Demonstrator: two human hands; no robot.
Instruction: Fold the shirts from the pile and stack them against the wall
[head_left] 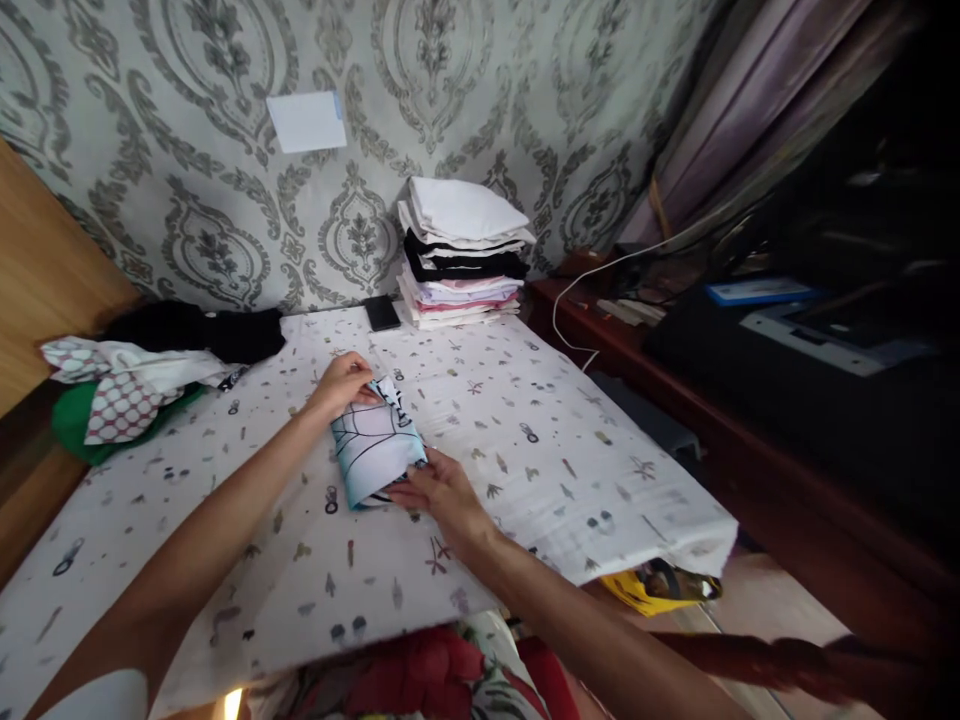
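A folded light-blue and white cloth (pixel 379 445) with thin black lines lies near the middle of the covered table. My left hand (pixel 346 384) pinches its far edge, where a black-and-white patterned corner shows. At the near right corner, my right hand (pixel 442 492) grips the cloth with the thumb on top and the fingers partly beneath it. The fingertips of both hands are partly hidden by the fabric.
A stack of folded clothes (pixel 465 255) stands against the wall, beside a small black object (pixel 382 313). Loose black, green and patterned clothes (pixel 150 375) lie at the left. A white cable (pixel 574 300) runs along the dark wooden furniture (pixel 720 450) on the right.
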